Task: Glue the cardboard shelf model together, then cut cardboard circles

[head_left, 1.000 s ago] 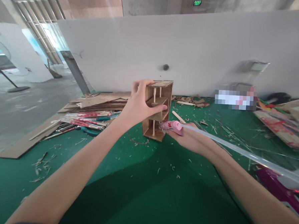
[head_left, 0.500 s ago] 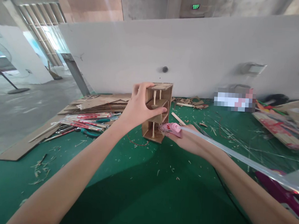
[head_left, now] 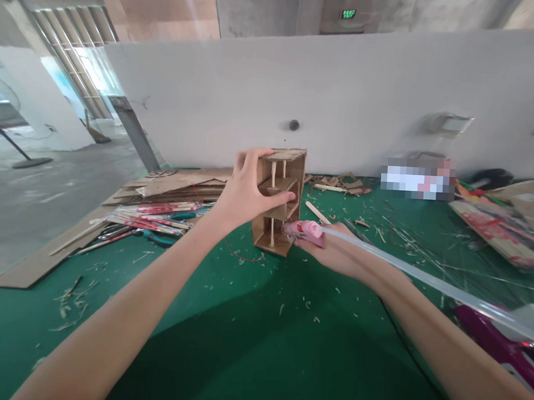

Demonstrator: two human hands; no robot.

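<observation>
Around the cardboard shelf [head_left: 289, 156], the left hand [head_left: 243, 196] is gripping, likely for steadiness; alongside, the right hand [head_left: 341, 254] is gripping a glue gun [head_left: 309, 228].

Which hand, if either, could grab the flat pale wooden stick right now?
Probably neither: the left hand grips the brown cardboard box, the right hand the pink glue gun.
</observation>
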